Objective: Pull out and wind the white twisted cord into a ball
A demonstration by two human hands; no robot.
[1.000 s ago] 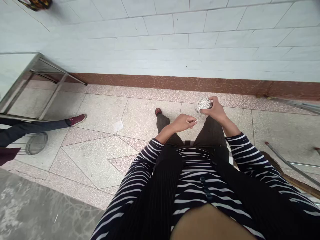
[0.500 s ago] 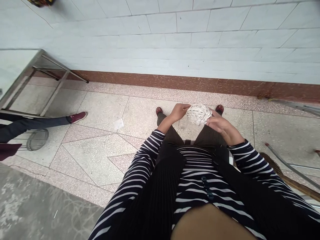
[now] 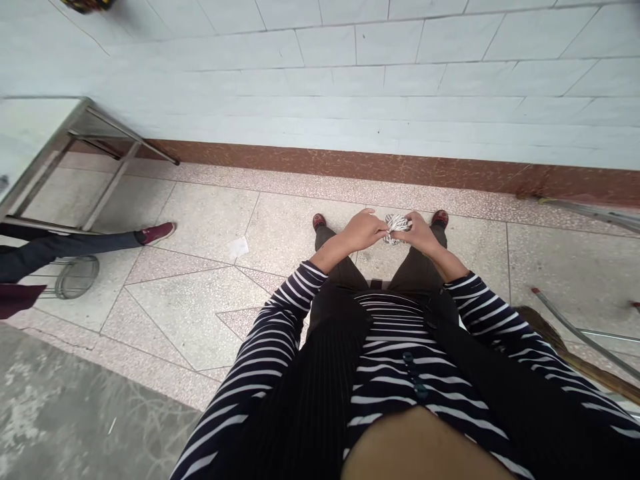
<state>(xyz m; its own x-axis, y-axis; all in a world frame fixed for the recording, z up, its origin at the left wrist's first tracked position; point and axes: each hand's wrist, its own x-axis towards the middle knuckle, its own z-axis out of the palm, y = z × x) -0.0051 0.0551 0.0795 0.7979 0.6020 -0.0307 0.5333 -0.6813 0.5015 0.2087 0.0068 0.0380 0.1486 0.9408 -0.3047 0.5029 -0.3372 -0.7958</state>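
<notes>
Between my hands, above the floor in front of my knees, is a white, ball-like bundle of strands or petal-like pieces (image 3: 397, 221); its exact kind is unclear. Dark gaps show among its pieces. My left hand (image 3: 366, 231) comes in from the left, with thumb and fingers pinched at the bundle's left edge. From the right, my right hand (image 3: 419, 231) has its fingers closed over the bundle's right side and its thumb pointing toward the left fingertips. The fingers hide part of the bundle.
A white tiled wall (image 3: 390, 80) stands ahead. To the left are a metal-legged table (image 3: 117, 183), another person's leg and red shoe (image 3: 159, 233), and a wire stand (image 3: 77, 277). A white paper scrap (image 3: 239, 247) lies on the floor. A metal tube frame (image 3: 565, 320) is at right.
My right hand has turned from palm-up beneath the bundle to gripping its side, and both hands have come closer together. The bundle is turned and looks smaller, more covered by fingers.
</notes>
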